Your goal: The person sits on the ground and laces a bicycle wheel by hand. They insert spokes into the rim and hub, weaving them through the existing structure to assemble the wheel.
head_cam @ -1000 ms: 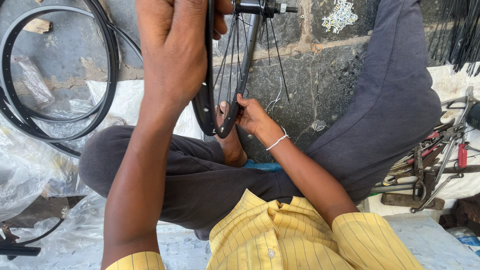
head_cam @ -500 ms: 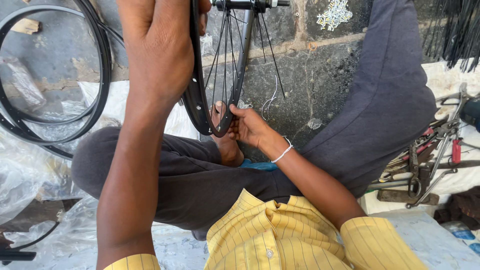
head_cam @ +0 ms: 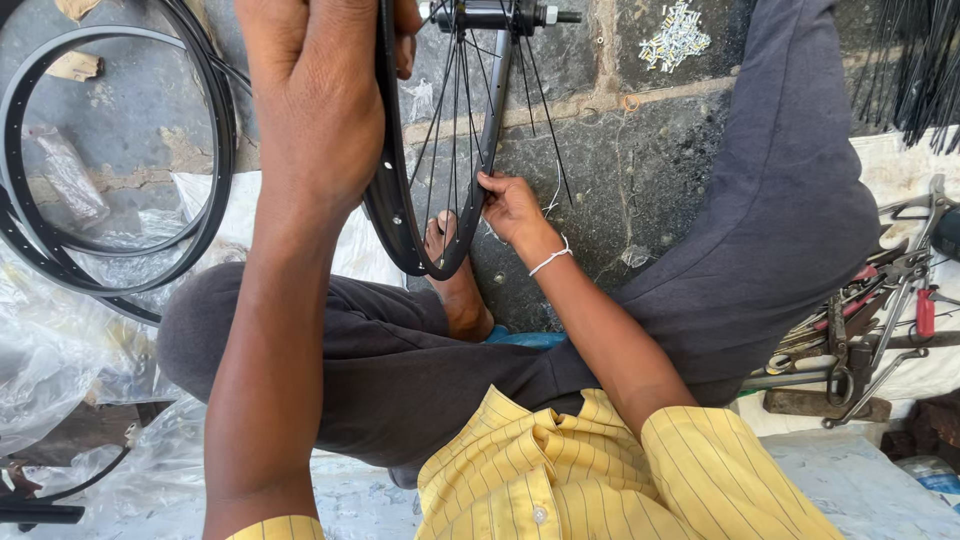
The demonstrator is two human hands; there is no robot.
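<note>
A black bicycle wheel rim [head_cam: 392, 200] with thin spokes [head_cam: 455, 110] and a hub [head_cam: 495, 15] stands upright in front of me, its lowest part near my bare foot [head_cam: 455, 285]. My left hand [head_cam: 320, 95] grips the rim's left side near the top of the view. My right hand [head_cam: 510, 208], with a white band at the wrist, pinches the rim's right edge lower down, where the spokes meet it. I sit cross-legged in dark trousers and a yellow striped shirt.
More black rims [head_cam: 100, 230] lean on the stone floor at left, over crumpled clear plastic sheets [head_cam: 45, 350]. Pliers and other hand tools [head_cam: 860, 330] lie at right. A bundle of loose spokes [head_cam: 915, 70] is at top right, and small metal nipples [head_cam: 675, 35] are scattered near the wall.
The wheel and my left hand have shifted slightly. My right hand has moved up from the rim's bottom to its right edge.
</note>
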